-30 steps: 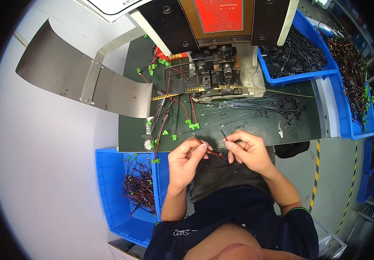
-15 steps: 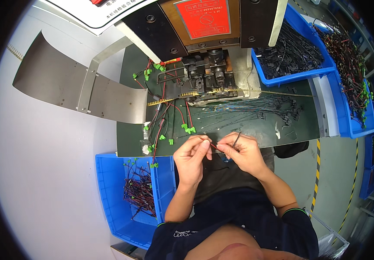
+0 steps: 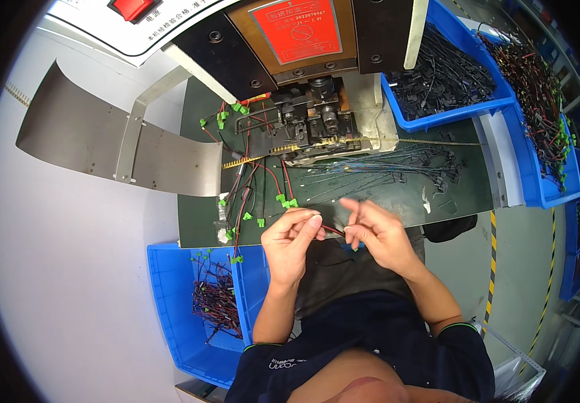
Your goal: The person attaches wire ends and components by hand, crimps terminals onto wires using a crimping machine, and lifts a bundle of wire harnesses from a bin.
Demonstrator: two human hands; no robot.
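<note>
Between my hands, just off the table's front edge, runs a short red and black wire (image 3: 332,230). My left hand (image 3: 286,252) pinches one end of it between thumb and fingertips. At the other end my right hand (image 3: 385,240) has thumb and a finger closed on the wire, while its index finger is raised and blurred. The wire's tips are hidden by my fingers. Beyond my hands, dark wires with black connectors (image 3: 448,171) lie on the green table (image 3: 471,195). Several red and black wires with green connectors (image 3: 288,201) lie to the left.
A crimping press (image 3: 323,111) with a terminal strip (image 3: 239,162) stands at the back. A curved metal guide (image 3: 81,141) extends left. Blue bins of wires sit at lower left (image 3: 167,322) and right (image 3: 461,119); another bin (image 3: 544,195) is farther right.
My right index finger has lifted away, and the dark strand that stuck up between my right fingers no longer shows there. The whole view has shifted slightly.
</note>
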